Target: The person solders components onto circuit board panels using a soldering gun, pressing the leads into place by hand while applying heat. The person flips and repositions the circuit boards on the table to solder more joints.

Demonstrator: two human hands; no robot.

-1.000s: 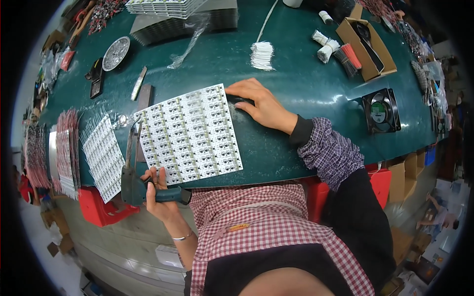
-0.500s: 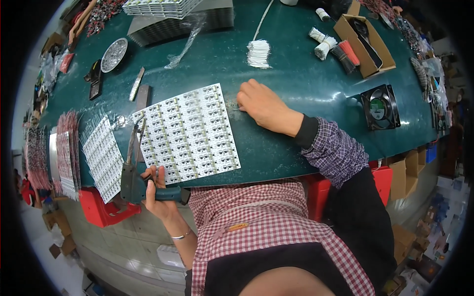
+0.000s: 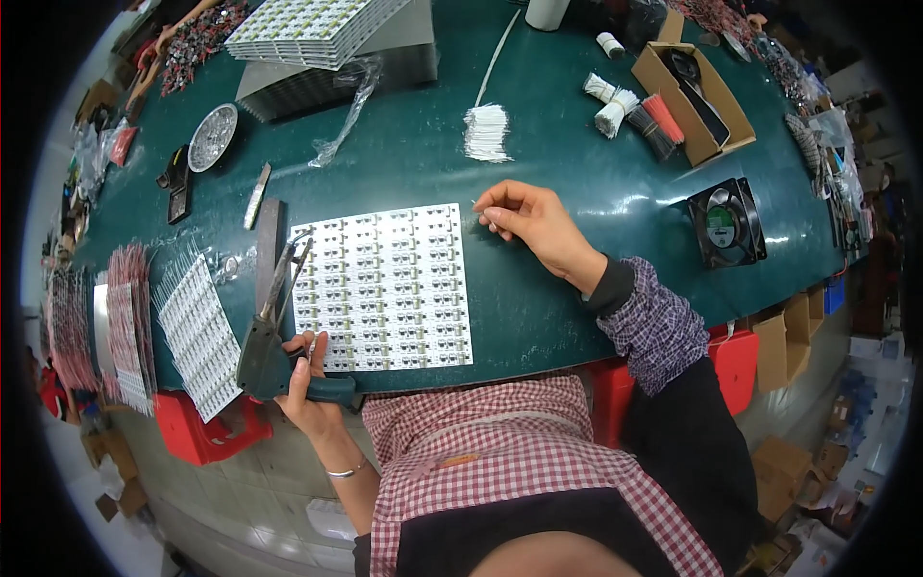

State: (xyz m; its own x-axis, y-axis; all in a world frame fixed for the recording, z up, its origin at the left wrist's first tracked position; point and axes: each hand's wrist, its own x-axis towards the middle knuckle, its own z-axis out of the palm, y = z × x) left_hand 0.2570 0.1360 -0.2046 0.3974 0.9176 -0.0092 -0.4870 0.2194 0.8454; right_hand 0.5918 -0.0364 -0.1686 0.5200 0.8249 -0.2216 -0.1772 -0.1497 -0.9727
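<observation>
My left hand [image 3: 310, 394] is wrapped round the handle of a dark green soldering gun [image 3: 260, 358]. The gun's long metal tip reaches over the upper left corner of a white circuit board panel [image 3: 385, 288], which lies flat before me; I cannot tell whether it touches. My right hand [image 3: 538, 221] is just right of the panel's upper right corner, with thumb and forefinger pinched. Something tiny shows at those fingertips, too small to name. Left of the gun, a second circuit board panel [image 3: 199, 327] has thin wires sticking out along its upper left side.
A dark metal bar [image 3: 271, 252] lies beside the panel. Farther back are a pile of short white wires [image 3: 486, 133], stacked panels [image 3: 308, 37] and a metal dish [image 3: 212, 137]. To the right are a black fan [image 3: 726, 223], wire bundles [image 3: 615, 113] and a cardboard box [image 3: 707, 149].
My right hand has turned and lifted somewhat, its pinched fingers now pointing left. The panel sits straighter, and the gun's tip has shifted right relative to its corner. The whole view has shifted slightly.
</observation>
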